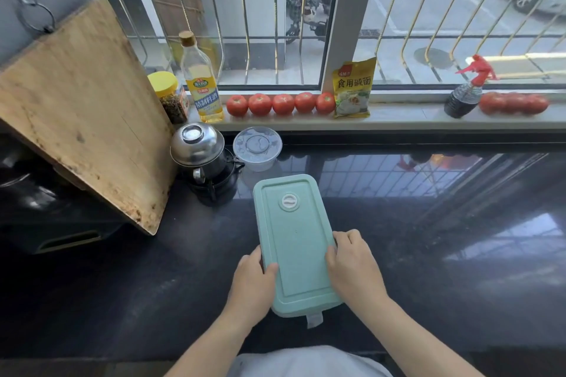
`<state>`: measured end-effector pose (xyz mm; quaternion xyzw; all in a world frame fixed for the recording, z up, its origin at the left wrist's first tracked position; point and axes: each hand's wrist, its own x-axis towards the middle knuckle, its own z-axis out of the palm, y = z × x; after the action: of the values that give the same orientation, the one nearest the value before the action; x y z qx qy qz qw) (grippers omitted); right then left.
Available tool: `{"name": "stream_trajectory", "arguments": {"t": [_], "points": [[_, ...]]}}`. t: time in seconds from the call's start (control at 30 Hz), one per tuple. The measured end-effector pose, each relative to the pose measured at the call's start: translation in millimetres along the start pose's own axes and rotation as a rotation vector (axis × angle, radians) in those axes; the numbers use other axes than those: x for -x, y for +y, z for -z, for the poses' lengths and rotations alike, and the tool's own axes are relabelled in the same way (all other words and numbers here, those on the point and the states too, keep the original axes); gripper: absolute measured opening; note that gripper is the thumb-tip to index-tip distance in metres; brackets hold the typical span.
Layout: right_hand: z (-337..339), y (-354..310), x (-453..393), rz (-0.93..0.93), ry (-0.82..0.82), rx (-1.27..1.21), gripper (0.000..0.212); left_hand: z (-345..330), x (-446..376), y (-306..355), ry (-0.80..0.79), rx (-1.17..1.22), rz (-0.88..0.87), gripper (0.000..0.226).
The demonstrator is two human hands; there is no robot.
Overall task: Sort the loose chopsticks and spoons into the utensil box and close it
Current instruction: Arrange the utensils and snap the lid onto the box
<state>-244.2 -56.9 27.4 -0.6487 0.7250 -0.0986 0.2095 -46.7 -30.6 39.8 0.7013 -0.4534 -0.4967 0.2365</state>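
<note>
Both hands clasp the utensil box (295,242) on the bench (428,254): left hand (254,285) and right hand (352,269) gripping opposite lid edges; press evenly until the near latch seats.

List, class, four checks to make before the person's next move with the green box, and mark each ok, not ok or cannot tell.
1. Lid sits on the box: ok.
2. Left hand and right hand grip its long sides: ok.
3. No loose chopsticks or spoons on the counter: ok.
4. Utensils inside: cannot tell, lid hides them.
5. Near-end latch fastened: cannot tell.
</note>
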Motion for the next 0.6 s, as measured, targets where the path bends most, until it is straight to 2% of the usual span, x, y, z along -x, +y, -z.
{"name": "stream_trajectory", "arguments": {"t": [0.07,0.13,0.23,0.33,0.43,0.5,0.6], "points": [[-5.9,-2.6,3.4,0.008,-0.017,-0.048,0.026,6.7,-4.9,2.1,-0.044,0.148,0.088,0.029],[-7.6,-4.9,5.1,-0.023,-0.047,-0.079,0.034,13.1,-7.9,8.3,-0.14,0.275,0.178,0.033],[4.7,-13.0,-3.8,0.009,-0.002,0.104,0.05,12.1,-8.9,18.1,-0.157,0.224,0.122,0.036],[16.9,-45.4,-30.9,0.16,0.074,0.052,0.06,-8.4,1.8,21.6,-0.219,0.381,0.133,0.039],[3.4,-69.7,-56.9,0.237,-0.062,0.158,0.066,-42.3,8.0,17.7,-0.295,0.537,0.221,0.048],[-10.9,-64.3,-62.9,0.238,-0.165,0.27,0.07,-54.7,9.8,19.4,-0.328,0.499,0.225,0.052],[-9.0,-53.5,-72.0,0.272,-0.281,0.319,0.074,-38.4,-1.1,17.4,-0.404,0.196,0.195,0.047]]}}
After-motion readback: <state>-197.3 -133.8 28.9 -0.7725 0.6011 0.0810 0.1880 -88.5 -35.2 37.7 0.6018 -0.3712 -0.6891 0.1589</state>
